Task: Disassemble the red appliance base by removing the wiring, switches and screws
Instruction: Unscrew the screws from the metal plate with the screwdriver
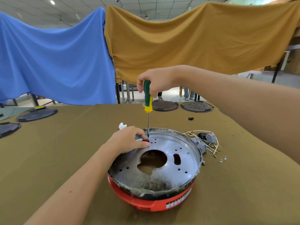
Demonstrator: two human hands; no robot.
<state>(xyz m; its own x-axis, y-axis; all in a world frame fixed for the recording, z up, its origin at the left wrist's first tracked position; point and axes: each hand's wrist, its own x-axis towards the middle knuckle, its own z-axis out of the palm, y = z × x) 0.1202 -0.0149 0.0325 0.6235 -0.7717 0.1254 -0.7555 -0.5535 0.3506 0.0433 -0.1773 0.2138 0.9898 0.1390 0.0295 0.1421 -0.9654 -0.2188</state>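
The red appliance base (151, 202) sits on the table in front of me, topped by a round silver metal plate (183, 159) with a big centre hole and small holes. My right hand (155, 82) grips the green top of a green-and-yellow screwdriver (148, 101), held upright with its tip on the plate's far left rim area. My left hand (129, 140) rests on the plate's left edge, fingers curled beside the screwdriver tip. Removed white wires with grey switches (206, 140) lie right of the base, with two loose screws (222, 159) nearby.
Olive cloth covers the table (65, 151). Dark round plates lie at far left (37, 115) and far right (196, 106). A small white scrap (122, 125) and a small black part (191, 118) lie beyond the base. Blue and mustard cloths hang behind.
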